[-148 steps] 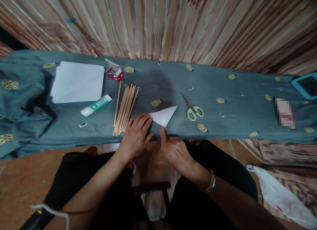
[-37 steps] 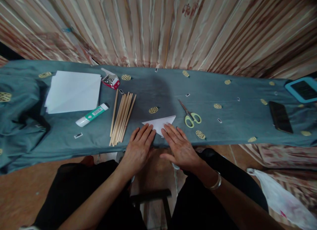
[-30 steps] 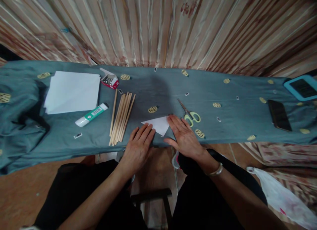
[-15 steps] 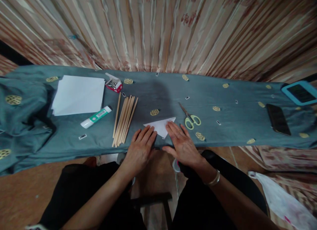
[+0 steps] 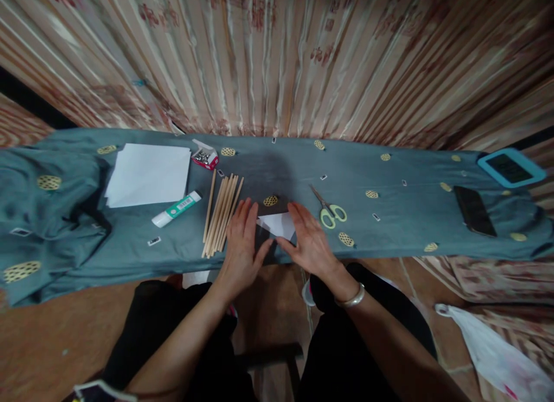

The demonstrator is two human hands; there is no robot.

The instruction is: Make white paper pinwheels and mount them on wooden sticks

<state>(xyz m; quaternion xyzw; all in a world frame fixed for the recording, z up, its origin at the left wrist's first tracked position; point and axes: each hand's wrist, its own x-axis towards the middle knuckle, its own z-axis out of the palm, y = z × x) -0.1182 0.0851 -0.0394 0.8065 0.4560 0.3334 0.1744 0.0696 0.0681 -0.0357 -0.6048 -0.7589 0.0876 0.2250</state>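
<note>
A folded white paper triangle (image 5: pixel 279 224) lies near the front edge of a table covered in a grey-blue cloth (image 5: pixel 389 229). My left hand (image 5: pixel 241 243) rests flat beside the paper's left side, its thumb reaching toward the paper's near point. My right hand (image 5: pixel 306 237) covers the paper's right part, fingers spread over it. Only the middle of the paper shows between the two hands. Whether either hand grips the paper or only presses on it is unclear.
Wooden sticks (image 5: pixel 221 213) lie just left of my left hand. Further left are a glue stick (image 5: pixel 176 208), a stack of white sheets (image 5: pixel 148 173) and an open staple box (image 5: pixel 205 157). Scissors (image 5: pixel 329 208) lie right of my right hand; a phone (image 5: pixel 473 209) and tablet (image 5: pixel 509 166) far right.
Both hands have moved forward onto the table and closed in on the paper. My right hand now hides the triangle's right tip. The camera tilted, so the table sits a little lower in view.
</note>
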